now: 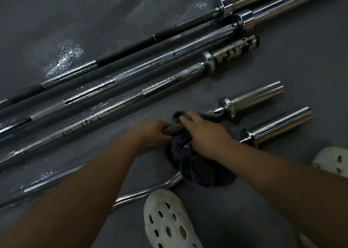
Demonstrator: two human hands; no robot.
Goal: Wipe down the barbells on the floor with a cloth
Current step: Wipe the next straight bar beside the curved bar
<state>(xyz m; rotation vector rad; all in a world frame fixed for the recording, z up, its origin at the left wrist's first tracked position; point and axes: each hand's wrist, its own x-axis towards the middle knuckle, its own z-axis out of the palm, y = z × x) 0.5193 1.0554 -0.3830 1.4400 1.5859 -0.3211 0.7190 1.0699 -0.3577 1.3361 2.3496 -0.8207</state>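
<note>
Several barbells lie slanted on the grey floor. My left hand (153, 132) grips the shaft of a short chrome bar (254, 97), whose sleeve points up to the right. My right hand (204, 133) is closed on a dark cloth (199, 167) wrapped around that same shaft, just right of my left hand. The cloth hangs down and bunches on the floor. A curled bar (150, 191) runs under the cloth, its sleeve (282, 124) out to the right. A rusty-sleeved bar (131, 101) lies just beyond.
Three longer barbells (169, 52) lie parallel further back, sleeves at the top right. Wet or scuffed patches (64, 59) mark the floor at left. My white perforated clogs (169, 223) stand at the bottom centre and at the right edge (333, 161).
</note>
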